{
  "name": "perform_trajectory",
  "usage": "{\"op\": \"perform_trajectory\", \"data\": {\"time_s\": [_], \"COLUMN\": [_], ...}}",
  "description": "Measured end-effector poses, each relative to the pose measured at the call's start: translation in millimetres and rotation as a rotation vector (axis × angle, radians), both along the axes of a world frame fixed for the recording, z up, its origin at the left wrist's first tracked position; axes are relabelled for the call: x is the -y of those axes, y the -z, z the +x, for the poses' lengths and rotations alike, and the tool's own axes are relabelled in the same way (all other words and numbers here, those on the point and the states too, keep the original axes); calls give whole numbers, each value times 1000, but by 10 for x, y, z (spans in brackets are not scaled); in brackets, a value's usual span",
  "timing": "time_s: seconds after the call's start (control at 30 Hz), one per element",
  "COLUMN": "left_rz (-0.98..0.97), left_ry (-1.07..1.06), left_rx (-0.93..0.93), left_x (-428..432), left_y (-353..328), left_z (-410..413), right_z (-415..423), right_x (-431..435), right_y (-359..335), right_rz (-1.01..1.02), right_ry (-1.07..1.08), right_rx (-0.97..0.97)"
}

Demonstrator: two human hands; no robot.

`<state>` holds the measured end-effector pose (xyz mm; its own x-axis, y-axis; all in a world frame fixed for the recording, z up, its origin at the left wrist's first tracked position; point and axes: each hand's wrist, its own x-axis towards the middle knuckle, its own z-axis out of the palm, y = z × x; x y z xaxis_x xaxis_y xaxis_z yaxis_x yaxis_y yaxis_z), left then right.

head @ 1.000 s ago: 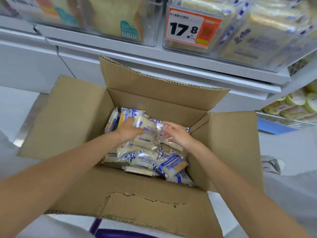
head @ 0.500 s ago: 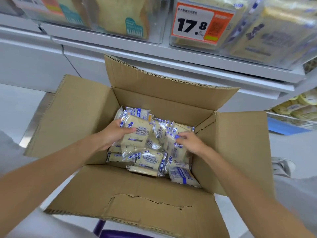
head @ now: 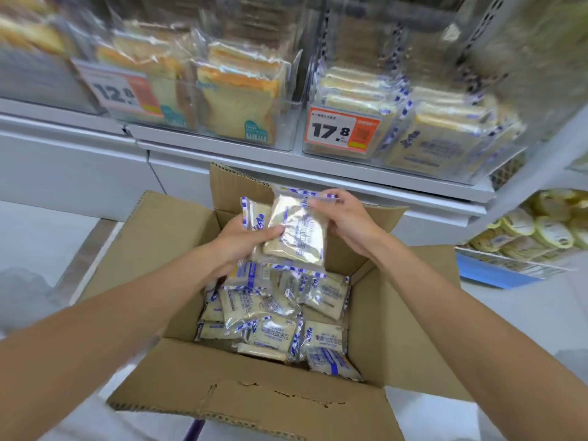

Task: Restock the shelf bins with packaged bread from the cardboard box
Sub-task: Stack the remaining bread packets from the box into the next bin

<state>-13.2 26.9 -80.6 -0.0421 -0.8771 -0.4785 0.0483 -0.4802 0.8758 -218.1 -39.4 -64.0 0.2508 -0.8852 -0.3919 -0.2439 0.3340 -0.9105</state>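
On the shelf point(head: 222, 155) stood clear bins in a row. The pack bin point(head: 413, 167), behind the 17.8 tag point(head: 343, 130), held blue-striped packs point(head: 439, 144) (some blurred); the toast bin point(head: 288, 122) stood just left of that tag.

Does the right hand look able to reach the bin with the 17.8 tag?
Likely yes: nothing stands between the right hand and that bin, though it holds a bread pack with the left hand.

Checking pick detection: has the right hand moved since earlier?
Yes. Right hand rose out of the cardboard box, toward its far flap, gripping a bread packet.
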Motion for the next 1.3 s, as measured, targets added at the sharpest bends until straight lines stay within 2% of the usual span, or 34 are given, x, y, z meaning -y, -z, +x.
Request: {"op": "perform_trajectory", "data": {"time_s": [0.1,0.2,0.3,0.37,0.43,0.5,0.6,0.67,0.77,0.83,0.93,1.0,1.07,1.2,1.3], "left_rz": [-16,34,15,-30,-103,-140,-106,-110,-119,-183,-304,-364,-417,-568,-727], "left_ry": [-12,18,150,284,262,184,80,40,25,46,98,47,34,101,-70], "left_rx": [7,-4,44,89,139,163,111,25,-33,-33,103,167,271,455,536], "left_x": [-42,-63,-68,-72,-41,23,150,189,247,281,309,341,430,676,1082], "left_y": [-208,-330,-517,-626,-706,-788,-873,-1005,-1167,-1250,-1321,-1351,-1355,-1544,-1737], "left_z": [-5,56,19,-46,-98,-117,-154,-249,-420,-512,-552,-562,-560,-493,-363], "right_z": [16,-42,87,208,197,69,-100,-172,-263,-314,-350,-338,-350,-384,-431], "right_x": [-85,-137,-190,-263,-285,-271,-297,-307,-265,-218,-146,-98,-2,228,568], "right_y": [-106,-389,-677,-769,-816,-882,-976,-1050,-1125,-1181,-1301,-1363,-1376,-1547,-1683], "right_rz": [-75,-194,-388,-585,-678,-652,-507,-429,-216,-235,-324,-261,-212,-266,-279], "right_ry": [-84,-294,-601,-619,-399,-142,-5,72,117,161,212,115,53,142,195], "right_rx": [-196,-355,-606,-668,-547,-441,-448,-385,-153,-150,-148,-64,-61,24,179]}}
